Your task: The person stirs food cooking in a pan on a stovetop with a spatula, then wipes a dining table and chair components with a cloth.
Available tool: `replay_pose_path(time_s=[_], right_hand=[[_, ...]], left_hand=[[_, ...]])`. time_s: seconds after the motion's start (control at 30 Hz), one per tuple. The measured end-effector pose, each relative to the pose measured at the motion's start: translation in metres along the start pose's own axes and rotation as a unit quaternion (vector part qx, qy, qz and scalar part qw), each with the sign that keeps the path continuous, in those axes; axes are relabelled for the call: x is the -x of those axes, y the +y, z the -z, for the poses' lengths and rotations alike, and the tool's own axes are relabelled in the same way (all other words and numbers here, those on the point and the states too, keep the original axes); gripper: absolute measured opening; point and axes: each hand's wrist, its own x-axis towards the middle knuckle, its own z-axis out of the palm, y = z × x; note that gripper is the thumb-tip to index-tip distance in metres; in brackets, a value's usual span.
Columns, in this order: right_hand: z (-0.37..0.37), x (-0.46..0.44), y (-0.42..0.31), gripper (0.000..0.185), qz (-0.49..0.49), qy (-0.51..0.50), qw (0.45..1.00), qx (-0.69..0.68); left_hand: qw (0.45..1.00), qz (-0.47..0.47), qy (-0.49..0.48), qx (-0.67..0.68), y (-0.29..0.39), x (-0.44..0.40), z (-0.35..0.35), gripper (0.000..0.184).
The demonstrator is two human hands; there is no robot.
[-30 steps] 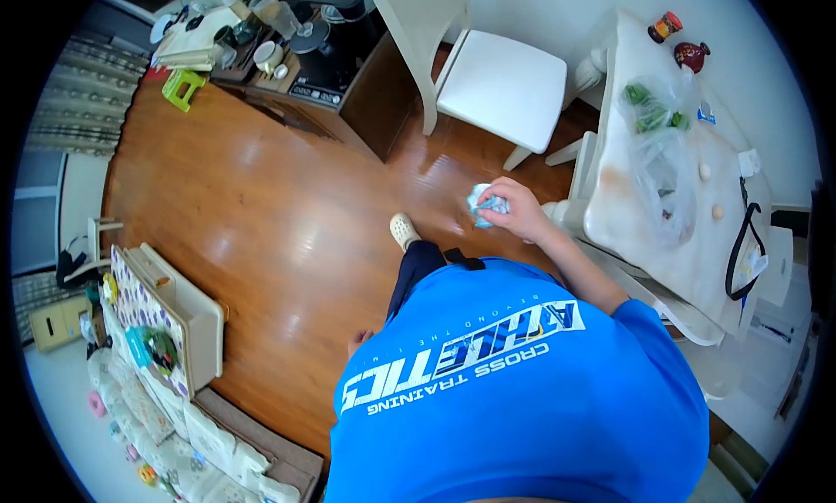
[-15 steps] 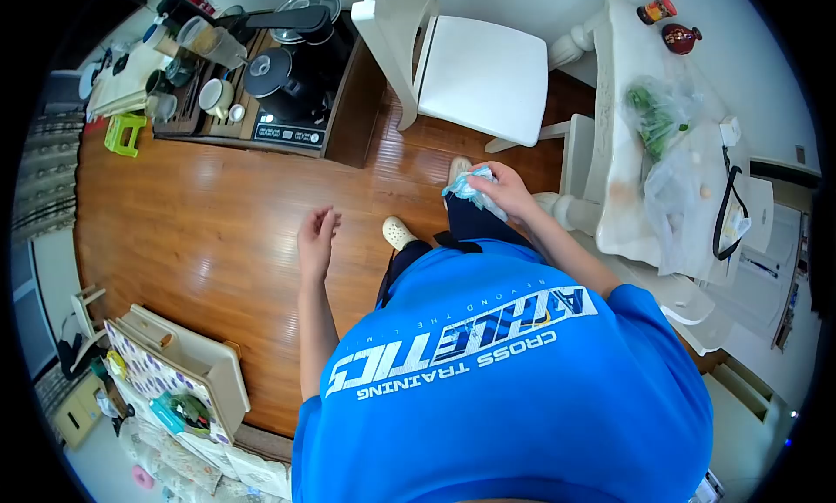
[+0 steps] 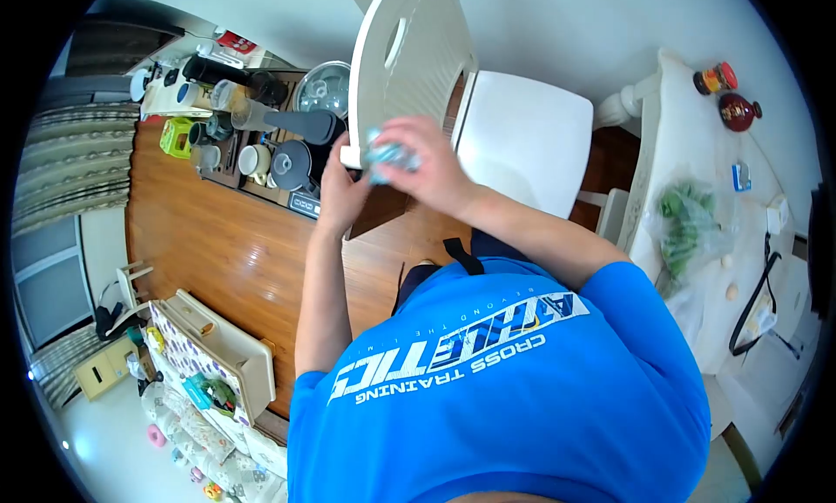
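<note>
A white chair has a tall slatted chair back (image 3: 407, 59) and a pale seat (image 3: 522, 137). My left hand (image 3: 342, 196) is at the near lower corner of the chair back, with its fingers closed around the edge. My right hand (image 3: 431, 163) holds a crumpled teal-and-white cloth (image 3: 389, 157) against or just in front of the same chair back. Motion blurs this hand and the cloth, so exact contact is hard to make out.
Behind the chair, a low cabinet carries a dark kettle (image 3: 292, 165), a cream mug (image 3: 254, 161) and a glass lid (image 3: 324, 92). At right, a white table (image 3: 649, 198) bears bagged greens (image 3: 686, 216), a jar (image 3: 714, 78) and a dark red pot (image 3: 739, 112).
Both hands have moved up to the chair back, the right one swinging leftward with the cloth. My left hand, formerly free in the air, now grips the chair. The view has shifted towards the chair.
</note>
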Motion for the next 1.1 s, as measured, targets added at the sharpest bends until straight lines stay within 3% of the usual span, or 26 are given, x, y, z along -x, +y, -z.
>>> replay_pose_path(time_s=[0.1,0.17,0.2,0.23,0.3,0.37,0.47,0.57,0.63,0.73,0.77,0.9,1.0,1.07,1.1], right_hand=[[-0.015,-0.039,0.009,0.026,0.180,-0.165,0.970,0.015],[-0.013,-0.054,0.015,0.025,0.215,-0.180,0.959,0.032],[-0.013,-0.061,0.018,0.024,0.250,-0.198,0.946,0.051],[-0.015,-0.067,0.025,0.019,0.231,-0.170,0.956,0.054],[-0.018,-0.103,0.051,0.011,0.219,-0.023,0.972,0.080],[-0.010,-0.155,0.073,0.010,0.097,-0.112,0.950,0.276],[-0.010,-0.168,0.072,0.012,0.082,-0.070,0.954,0.280],[-0.017,-0.120,0.040,0.015,0.185,-0.091,0.964,0.165],[-0.016,-0.094,0.014,0.018,0.157,-0.148,0.964,0.156],[-0.010,-0.110,0.026,0.017,0.168,-0.126,0.956,0.204],[-0.009,-0.124,0.034,0.018,0.168,-0.072,0.954,0.239],[0.012,-0.201,0.078,0.017,-0.042,-0.001,0.959,0.279],[0.009,-0.212,0.070,0.014,-0.107,-0.012,0.921,0.375],[0.004,-0.179,0.067,0.013,0.003,-0.008,0.972,0.234],[-0.004,-0.163,0.051,0.014,0.026,-0.028,0.968,0.246]], left_hand=[[0.997,-0.045,0.044,-0.044,-0.011,0.009,-0.009,0.036],[0.996,-0.046,0.069,-0.039,-0.015,0.009,-0.011,0.031],[0.998,0.017,0.045,-0.040,-0.017,0.008,-0.009,0.029],[0.996,0.082,0.021,-0.038,-0.019,0.009,-0.008,0.027],[0.997,0.071,0.032,-0.018,-0.011,0.006,-0.012,0.026],[0.998,0.044,0.037,-0.013,-0.005,0.005,-0.013,0.029],[0.999,0.009,0.007,-0.037,0.012,0.001,-0.004,0.035],[1.000,-0.010,0.006,-0.026,0.035,-0.010,-0.003,0.041],[0.997,-0.072,-0.005,-0.038,0.034,-0.018,-0.001,0.042],[0.994,-0.094,-0.045,-0.022,0.029,-0.023,0.001,0.039],[0.995,-0.092,-0.044,-0.010,0.032,-0.021,0.001,0.043],[0.992,-0.111,-0.040,-0.039,0.027,-0.026,0.002,0.046],[0.995,-0.049,-0.080,-0.034,0.044,-0.027,0.008,0.052],[0.996,-0.056,-0.058,0.029,0.048,-0.034,0.007,0.058],[0.996,-0.066,-0.053,0.036,0.060,-0.041,0.008,0.060]])
